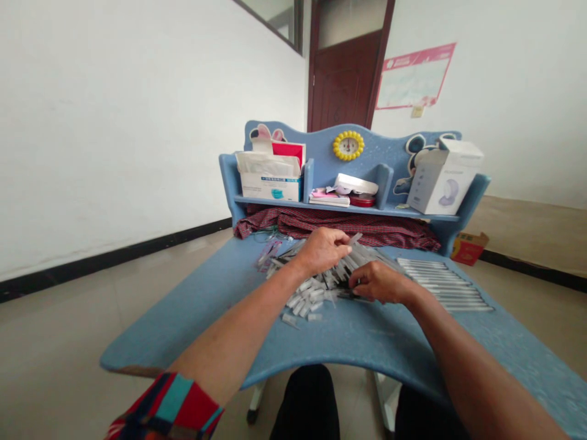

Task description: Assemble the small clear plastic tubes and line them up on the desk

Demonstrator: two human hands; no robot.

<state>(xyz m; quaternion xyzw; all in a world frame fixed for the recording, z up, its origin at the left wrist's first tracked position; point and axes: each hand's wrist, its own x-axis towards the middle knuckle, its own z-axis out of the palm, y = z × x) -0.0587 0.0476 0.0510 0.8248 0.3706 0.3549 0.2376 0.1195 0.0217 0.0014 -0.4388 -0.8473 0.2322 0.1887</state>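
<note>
My left hand [323, 250] is over the back of a heap of pen parts [307, 298] on the blue desk. Its thumb and fingers are pinched on a small translucent piece that looks like a pen cap [355, 239]. My right hand [380, 281] is lower and to the right, fingers curled down against the heap's front right edge, by some thin dark pieces. What those fingers hold is hidden. Loose whitish caps lie toward me, and long clear pen barrels [367, 255] lie between and behind the hands. To the right, several assembled-looking pens [443, 284] lie in a neat row.
The blue desk [206, 318] has a curved front edge by my knees. A checked cloth [293, 221] lies bunched under the back shelf [284, 201]. On the shelf stand a mask box [270, 186], a white carton [443, 180] and some booklets [328, 198]. A yellow clock [348, 146] is above.
</note>
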